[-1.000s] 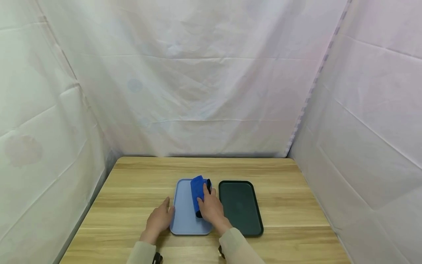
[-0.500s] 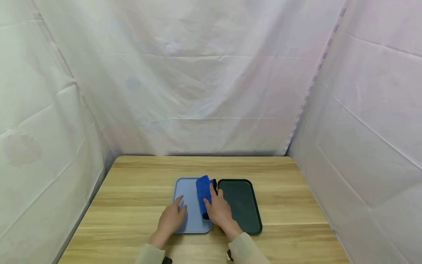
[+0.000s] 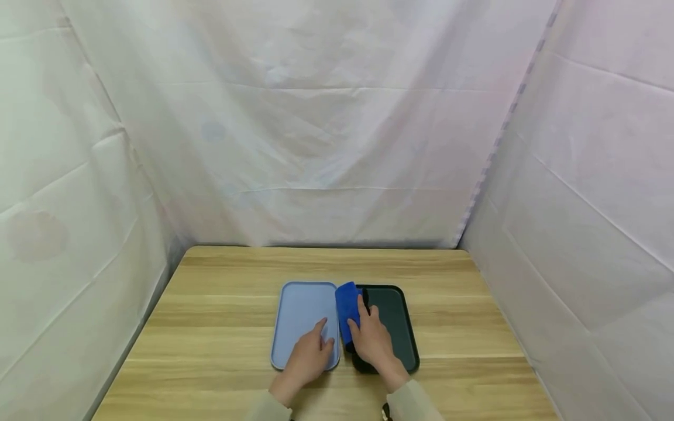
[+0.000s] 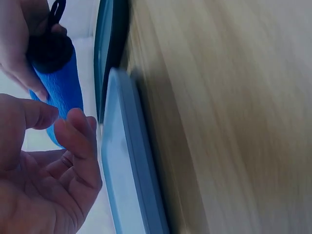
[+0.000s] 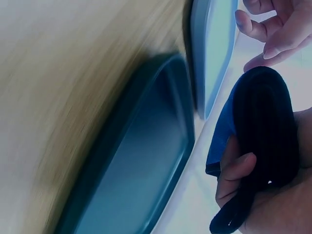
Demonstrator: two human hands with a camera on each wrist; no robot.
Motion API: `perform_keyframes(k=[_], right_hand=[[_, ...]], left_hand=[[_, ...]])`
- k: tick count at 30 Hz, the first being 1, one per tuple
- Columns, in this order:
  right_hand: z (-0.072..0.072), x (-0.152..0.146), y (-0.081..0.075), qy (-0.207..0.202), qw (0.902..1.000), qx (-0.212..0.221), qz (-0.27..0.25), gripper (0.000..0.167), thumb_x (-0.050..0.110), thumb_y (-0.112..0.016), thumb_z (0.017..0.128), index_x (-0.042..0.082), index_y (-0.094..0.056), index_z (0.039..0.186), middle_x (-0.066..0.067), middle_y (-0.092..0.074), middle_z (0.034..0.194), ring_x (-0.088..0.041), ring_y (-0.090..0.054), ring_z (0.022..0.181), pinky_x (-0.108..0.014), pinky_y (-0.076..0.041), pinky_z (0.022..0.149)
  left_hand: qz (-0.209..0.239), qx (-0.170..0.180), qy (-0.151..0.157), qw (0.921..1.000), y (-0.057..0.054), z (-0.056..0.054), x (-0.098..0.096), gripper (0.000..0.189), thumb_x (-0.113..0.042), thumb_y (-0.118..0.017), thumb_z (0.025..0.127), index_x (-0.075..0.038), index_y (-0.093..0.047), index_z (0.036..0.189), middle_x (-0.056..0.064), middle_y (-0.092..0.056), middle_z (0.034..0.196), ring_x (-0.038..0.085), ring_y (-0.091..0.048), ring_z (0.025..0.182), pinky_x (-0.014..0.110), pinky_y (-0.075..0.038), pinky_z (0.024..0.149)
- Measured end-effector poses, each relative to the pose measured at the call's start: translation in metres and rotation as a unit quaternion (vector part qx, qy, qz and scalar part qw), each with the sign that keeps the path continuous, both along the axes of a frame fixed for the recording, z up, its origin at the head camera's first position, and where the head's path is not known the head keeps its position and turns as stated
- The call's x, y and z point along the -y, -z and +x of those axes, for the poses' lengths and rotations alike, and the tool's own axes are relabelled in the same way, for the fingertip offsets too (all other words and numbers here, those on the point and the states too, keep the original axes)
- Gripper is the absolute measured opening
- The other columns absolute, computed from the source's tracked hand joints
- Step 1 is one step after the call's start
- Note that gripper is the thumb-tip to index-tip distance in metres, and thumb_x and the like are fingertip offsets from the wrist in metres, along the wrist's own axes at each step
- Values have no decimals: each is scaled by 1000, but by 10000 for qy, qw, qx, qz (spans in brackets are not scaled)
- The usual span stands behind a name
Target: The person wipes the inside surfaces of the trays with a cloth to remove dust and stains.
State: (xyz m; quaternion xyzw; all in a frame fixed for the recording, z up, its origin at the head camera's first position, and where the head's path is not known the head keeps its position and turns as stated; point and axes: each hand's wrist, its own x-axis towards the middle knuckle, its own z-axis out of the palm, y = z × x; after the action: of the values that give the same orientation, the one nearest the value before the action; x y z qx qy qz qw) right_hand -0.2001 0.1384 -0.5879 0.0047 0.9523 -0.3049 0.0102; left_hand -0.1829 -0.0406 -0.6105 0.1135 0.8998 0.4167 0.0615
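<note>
My right hand (image 3: pixel 375 340) grips a folded blue cloth-like bundle (image 3: pixel 347 309) with black ends, held over the left edge of the dark green tray (image 3: pixel 398 330). In the right wrist view, fingers (image 5: pixel 236 175) curl round the bundle (image 5: pixel 265 122), whose black end shows folded layers and a black loop. My left hand (image 3: pixel 306 355) is over the lower right part of the light blue tray (image 3: pixel 301 307). It holds nothing, its fingers loosely bent with the index finger reaching forward. In the left wrist view, its fingertips (image 4: pixel 75 131) overlap the blue bundle (image 4: pixel 63 90).
Both trays lie side by side on a wooden table (image 3: pixel 226 304), a narrow gap between them. White curtains (image 3: pixel 337 128) hang behind the table and along both sides.
The right hand has carried the blue bundle rightward from over the light blue tray to the dark green tray's left edge. The left hand has moved right, from beside the light blue tray to over it.
</note>
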Motion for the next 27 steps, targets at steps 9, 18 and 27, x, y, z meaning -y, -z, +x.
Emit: perform_keyframes(k=[9, 18, 27], right_hand=[[-2, -34, 1, 211, 9997, 78, 89, 71, 26, -59, 106, 13, -24, 166, -31, -48, 136, -17, -48, 52, -32, -38, 47], [-10, -52, 6, 241, 9995, 186, 106, 69, 22, -56, 107, 24, -22, 167, -36, -44, 137, -19, -49, 54, -33, -37, 50], [-15, -59, 19, 74, 9980, 486, 386, 65, 14, -51, 107, 41, -32, 163, -38, -25, 157, -18, -49, 50, -32, -39, 48]], left_hand=[[-239, 166, 371, 9989, 0, 5, -37, 62, -23, -60, 104, 11, -40, 152, 22, -74, 104, 33, -73, 98, 48, -59, 85], [-745, 146, 347, 9965, 6, 9, -62, 65, -18, -60, 104, 18, -35, 151, 26, -73, 96, 34, -74, 83, 42, -59, 68], [-1408, 104, 397, 9892, 14, 9, -77, 74, -6, -63, 98, 18, -23, 156, 16, -68, 75, 20, -63, 58, 33, -52, 54]])
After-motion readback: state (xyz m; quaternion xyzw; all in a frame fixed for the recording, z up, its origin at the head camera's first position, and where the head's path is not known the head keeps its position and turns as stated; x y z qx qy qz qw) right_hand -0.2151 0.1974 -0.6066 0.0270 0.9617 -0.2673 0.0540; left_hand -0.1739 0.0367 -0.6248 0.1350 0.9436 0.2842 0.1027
